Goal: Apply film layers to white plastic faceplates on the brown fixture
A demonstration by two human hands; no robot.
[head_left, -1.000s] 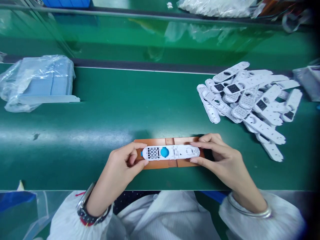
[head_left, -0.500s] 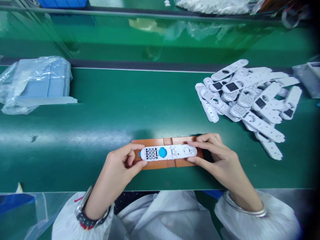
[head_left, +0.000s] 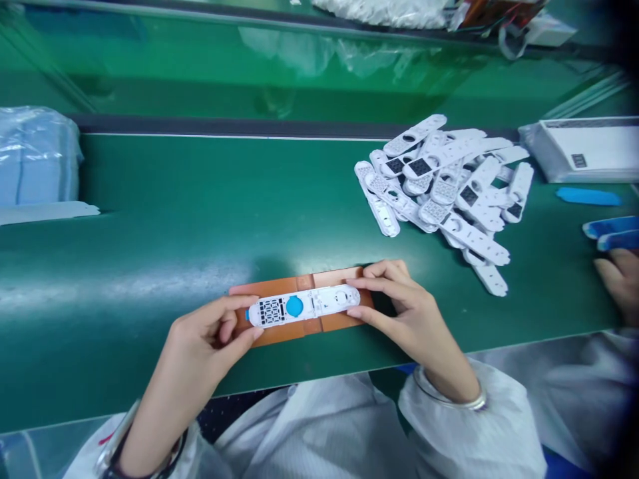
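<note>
A long white plastic shell (head_left: 324,301) with a grid of small openings at its left part and a blue disc (head_left: 294,306) lies on an orange-brown fixture (head_left: 284,336). The fixture rests on the green table near its front edge. My left hand (head_left: 210,332) pinches the shell's left end between thumb and fingers. At the other end, my right hand (head_left: 404,306) has its thumb and fingers closed on the rounded tip of the same shell.
White shells (head_left: 449,179) are heaped at the back right. Blue sheets in clear plastic (head_left: 37,156) lie at the left. Far right are a white box (head_left: 594,150), blue strips (head_left: 589,195) and another person's hand (head_left: 622,283).
The view has swung to the right, so everything appears shifted left and slightly tilted. The other person's hand and blue strips now show at the right. Both my hands keep their grip on the shell.
</note>
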